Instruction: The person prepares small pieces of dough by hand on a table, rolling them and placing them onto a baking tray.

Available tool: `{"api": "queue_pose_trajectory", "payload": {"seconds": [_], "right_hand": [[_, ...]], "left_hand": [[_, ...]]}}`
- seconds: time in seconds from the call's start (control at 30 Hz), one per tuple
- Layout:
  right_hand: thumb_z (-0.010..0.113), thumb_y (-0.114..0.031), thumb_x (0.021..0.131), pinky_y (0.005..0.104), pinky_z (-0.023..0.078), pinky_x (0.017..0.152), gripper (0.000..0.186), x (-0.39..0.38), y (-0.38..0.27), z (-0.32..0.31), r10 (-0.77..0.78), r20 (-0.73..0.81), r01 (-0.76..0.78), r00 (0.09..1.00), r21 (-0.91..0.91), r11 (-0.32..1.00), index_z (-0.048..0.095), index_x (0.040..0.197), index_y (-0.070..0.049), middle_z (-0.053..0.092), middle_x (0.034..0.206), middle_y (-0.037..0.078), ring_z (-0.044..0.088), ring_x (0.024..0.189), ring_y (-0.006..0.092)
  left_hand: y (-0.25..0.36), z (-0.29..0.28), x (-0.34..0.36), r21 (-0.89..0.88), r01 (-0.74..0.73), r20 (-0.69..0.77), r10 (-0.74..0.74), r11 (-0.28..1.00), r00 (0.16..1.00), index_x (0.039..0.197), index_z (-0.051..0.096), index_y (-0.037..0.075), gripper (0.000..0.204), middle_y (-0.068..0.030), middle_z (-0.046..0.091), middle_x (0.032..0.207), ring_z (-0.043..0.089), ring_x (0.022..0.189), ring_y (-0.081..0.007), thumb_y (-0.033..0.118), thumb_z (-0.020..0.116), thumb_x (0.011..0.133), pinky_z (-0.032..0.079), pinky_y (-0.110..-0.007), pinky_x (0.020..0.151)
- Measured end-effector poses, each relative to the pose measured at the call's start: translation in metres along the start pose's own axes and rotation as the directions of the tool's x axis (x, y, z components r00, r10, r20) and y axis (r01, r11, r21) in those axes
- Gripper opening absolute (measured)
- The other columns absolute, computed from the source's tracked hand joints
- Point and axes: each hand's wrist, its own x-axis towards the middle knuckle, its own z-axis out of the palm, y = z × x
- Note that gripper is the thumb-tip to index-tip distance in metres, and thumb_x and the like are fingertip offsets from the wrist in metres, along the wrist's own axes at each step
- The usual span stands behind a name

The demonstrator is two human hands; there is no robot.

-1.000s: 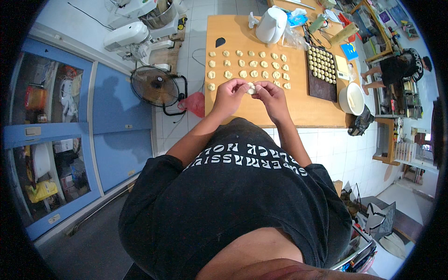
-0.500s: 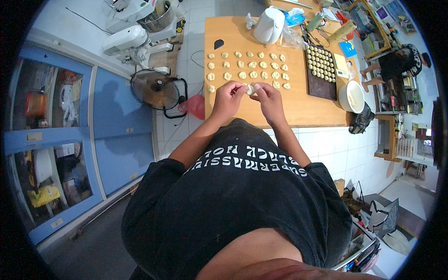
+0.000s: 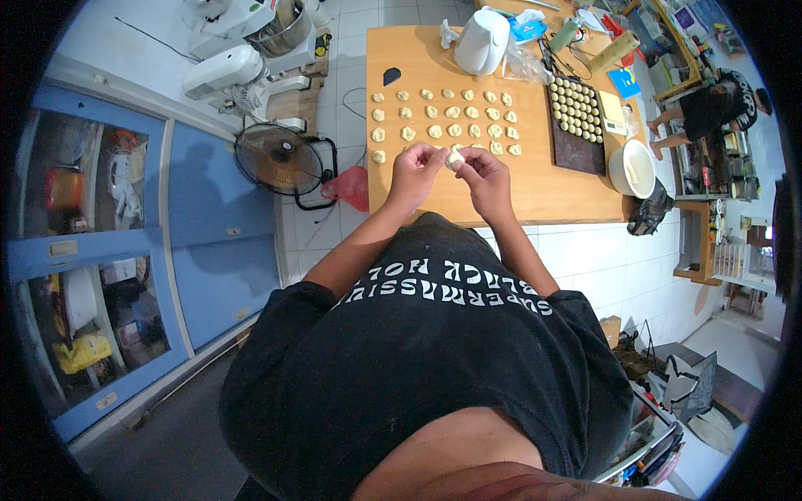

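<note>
A small pale piece of dough (image 3: 454, 159) is pinched between my two hands above the table's near edge. My left hand (image 3: 415, 178) is closed, thumb and fingertips pressing its left side. From the other side my right hand (image 3: 488, 181) grips it between thumb and bent fingers. Just beyond, several rows of flattened, uneven dough pieces (image 3: 452, 112) lie on the wooden table (image 3: 535, 196); my hands partly cover the nearest row. To the right, a dark tray (image 3: 578, 156) carries many round balls (image 3: 575, 107) in close rows at its far end.
A white tub (image 3: 632, 169) stands at the table's right corner, near a yellowish-topped scale (image 3: 611, 113). Farther back are a white jug (image 3: 482, 43) and a plastic bag (image 3: 526, 65). A dark scraper (image 3: 392, 77) lies far left. On the floor stands a fan (image 3: 278, 159). Another person (image 3: 718, 108) is at right.
The dough between my fingertips has turned and shows more of its surface now. Both hands stay nearly in place, with my right fingers shifted slightly around it.
</note>
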Motion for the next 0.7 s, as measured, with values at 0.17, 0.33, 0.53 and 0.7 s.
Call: {"api": "queue_pose_trajectory", "payload": {"seconds": [0.17, 0.33, 0.53, 0.7], "right_hand": [[0.073, -0.001, 0.099, 0.0297, 0.055, 0.087, 0.023, 0.000, -0.005, -0.012, 0.131, 0.122, -0.166, 0.984, 0.347, 0.923, 0.070, 0.121, 0.002, 0.073, 0.111, 0.006, 0.068, 0.097, 0.0144], [0.072, -0.005, 0.100, 0.0319, 0.056, 0.089, 0.021, -0.001, 0.003, -0.019, 0.209, 0.080, -0.223, 0.975, 0.298, 0.928, 0.070, 0.121, -0.001, 0.073, 0.117, 0.007, 0.069, 0.102, 0.0161], [0.075, -0.003, 0.097, 0.0357, 0.063, 0.082, 0.007, 0.001, 0.040, -0.076, 0.229, -0.197, -0.154, 0.953, 0.334, 0.930, 0.071, 0.103, 0.000, 0.077, 0.096, 0.012, 0.075, 0.084, 0.0208], [0.077, -0.007, 0.097, 0.0333, 0.062, 0.076, 0.011, 0.003, 0.110, -0.153, 0.301, -0.414, -0.238, 0.859, 0.197, 0.951, 0.071, 0.100, 0.002, 0.076, 0.090, 0.009, 0.074, 0.079, 0.0177]], "left_hand": [[-0.002, 0.008, 0.001, 0.003, 0.270, 0.066, -0.270, 0.963, 0.961, 0.149, 0.036, 0.006, 0.075, -0.0058, 0.060, 0.110, 0.055, 0.092, -0.0135, 0.050, 0.072, 0.102, 0.048, -0.029, 0.072], [-0.017, 0.024, 0.008, 0.024, 0.275, 0.005, -0.275, 0.961, 0.962, 0.154, 0.030, 0.011, 0.075, -0.0075, 0.058, 0.114, 0.055, 0.096, -0.0160, 0.053, 0.066, 0.104, 0.050, -0.032, 0.074], [-0.058, -0.010, 0.038, 0.071, 0.289, -0.219, -0.268, 0.955, 0.938, 0.148, 0.045, 0.013, 0.065, -0.0042, 0.058, 0.116, 0.056, 0.091, -0.0157, 0.062, 0.053, 0.106, 0.049, -0.032, 0.076], [-0.129, -0.024, 0.041, 0.053, 0.360, -0.346, -0.322, 0.931, 0.881, 0.143, 0.047, 0.002, 0.062, -0.0117, 0.061, 0.115, 0.060, 0.101, -0.0207, 0.043, 0.070, 0.103, 0.051, -0.037, 0.089]]}}
